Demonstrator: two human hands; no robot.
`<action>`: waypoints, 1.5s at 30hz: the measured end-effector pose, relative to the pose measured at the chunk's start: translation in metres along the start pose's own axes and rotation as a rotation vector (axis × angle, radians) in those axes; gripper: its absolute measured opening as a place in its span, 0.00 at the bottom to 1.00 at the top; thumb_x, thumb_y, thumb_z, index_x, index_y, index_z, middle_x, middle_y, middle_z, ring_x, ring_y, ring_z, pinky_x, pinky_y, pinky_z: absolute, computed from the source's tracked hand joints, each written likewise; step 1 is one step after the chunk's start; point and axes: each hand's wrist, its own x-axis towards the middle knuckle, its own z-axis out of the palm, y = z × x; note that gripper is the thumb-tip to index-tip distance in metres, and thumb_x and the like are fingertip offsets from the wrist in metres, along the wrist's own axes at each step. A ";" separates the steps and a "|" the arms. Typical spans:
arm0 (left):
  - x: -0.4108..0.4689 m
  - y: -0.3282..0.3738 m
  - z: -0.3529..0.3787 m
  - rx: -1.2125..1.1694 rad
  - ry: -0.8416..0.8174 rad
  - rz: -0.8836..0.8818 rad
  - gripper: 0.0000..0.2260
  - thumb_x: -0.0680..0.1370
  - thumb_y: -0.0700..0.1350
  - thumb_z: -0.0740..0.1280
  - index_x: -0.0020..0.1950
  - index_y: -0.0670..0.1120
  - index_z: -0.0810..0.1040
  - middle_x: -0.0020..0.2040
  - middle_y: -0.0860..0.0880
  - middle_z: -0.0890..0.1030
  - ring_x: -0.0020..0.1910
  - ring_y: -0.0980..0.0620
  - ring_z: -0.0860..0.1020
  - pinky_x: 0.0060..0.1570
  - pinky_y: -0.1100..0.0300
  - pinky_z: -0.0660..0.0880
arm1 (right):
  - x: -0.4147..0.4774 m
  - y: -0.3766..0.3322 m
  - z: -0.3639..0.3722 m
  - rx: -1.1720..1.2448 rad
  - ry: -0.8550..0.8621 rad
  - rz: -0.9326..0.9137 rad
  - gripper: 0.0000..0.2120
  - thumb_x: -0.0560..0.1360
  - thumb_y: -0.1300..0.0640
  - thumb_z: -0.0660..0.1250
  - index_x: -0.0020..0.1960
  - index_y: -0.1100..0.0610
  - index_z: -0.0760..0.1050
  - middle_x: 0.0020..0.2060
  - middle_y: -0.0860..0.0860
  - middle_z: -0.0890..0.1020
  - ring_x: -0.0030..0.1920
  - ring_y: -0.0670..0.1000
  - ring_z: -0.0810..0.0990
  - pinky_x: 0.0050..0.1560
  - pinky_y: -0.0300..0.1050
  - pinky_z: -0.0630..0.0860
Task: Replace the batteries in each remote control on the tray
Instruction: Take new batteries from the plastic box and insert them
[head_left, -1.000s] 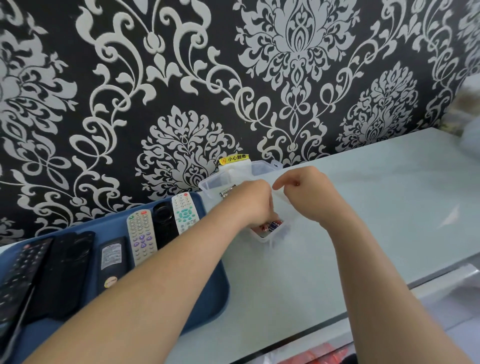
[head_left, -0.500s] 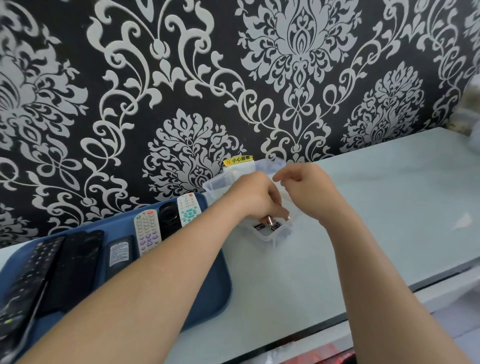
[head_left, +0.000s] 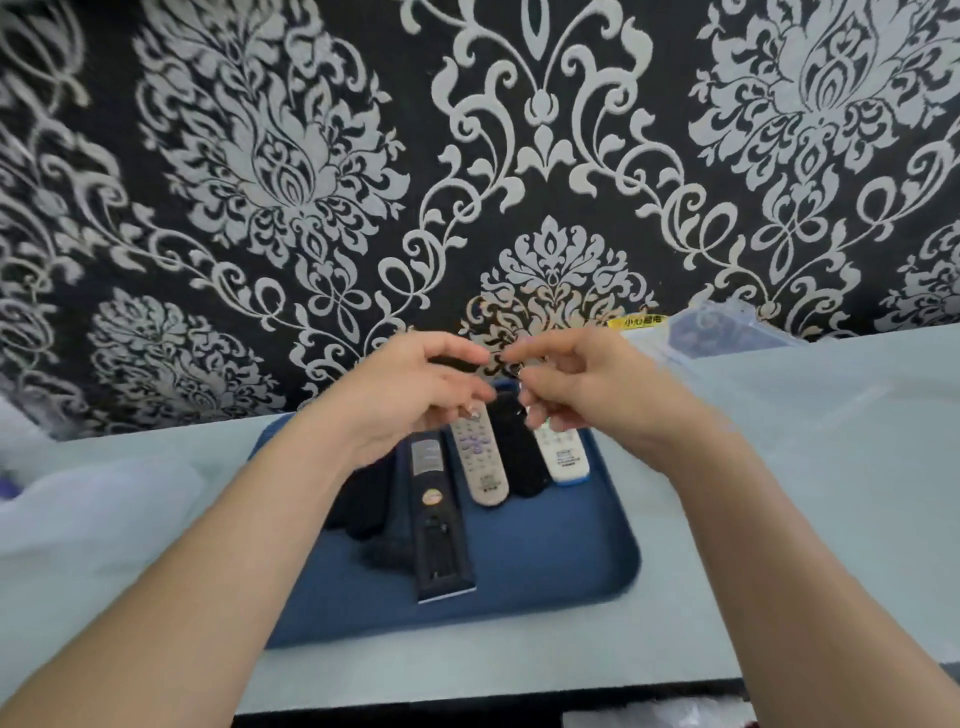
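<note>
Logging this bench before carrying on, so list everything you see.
table: one, pale green, foreground
tray: one, blue, table centre
face-down remote: one, black, tray middle
grey remote: one, purple buttons, right of it
black remote: one, between grey and white
white remote: one, tray's right
dark remotes: count unclear, under left forearm
clear box: one, back right
small dark item: one, in left grip
left grip: over tray
right grip: over tray, contents blurred

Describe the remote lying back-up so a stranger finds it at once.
Find the blue tray on the pale table. In the row on it, this is the long black remote reaching nearest the viewer. Only it shows a silver label and round gold sticker, not buttons.
</note>
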 end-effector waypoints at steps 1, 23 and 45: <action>-0.004 -0.010 -0.012 -0.010 0.009 -0.037 0.13 0.78 0.30 0.61 0.55 0.46 0.78 0.42 0.44 0.84 0.34 0.55 0.76 0.34 0.64 0.71 | 0.003 -0.002 0.013 -0.005 -0.047 0.024 0.07 0.79 0.65 0.66 0.56 0.60 0.79 0.35 0.54 0.81 0.30 0.46 0.80 0.31 0.34 0.73; -0.024 -0.081 -0.050 -0.974 -0.087 -0.078 0.13 0.80 0.38 0.58 0.59 0.39 0.79 0.35 0.47 0.74 0.26 0.58 0.67 0.20 0.71 0.61 | -0.022 -0.003 0.151 -1.379 -0.197 0.009 0.28 0.77 0.37 0.63 0.65 0.59 0.69 0.56 0.53 0.79 0.57 0.57 0.79 0.40 0.45 0.66; -0.036 -0.071 -0.036 -0.812 0.155 0.166 0.08 0.67 0.41 0.70 0.45 0.46 0.81 0.41 0.47 0.83 0.23 0.59 0.62 0.20 0.68 0.53 | 0.013 0.000 0.095 0.477 -0.015 0.241 0.10 0.79 0.58 0.67 0.57 0.61 0.72 0.37 0.55 0.81 0.29 0.53 0.80 0.29 0.42 0.77</action>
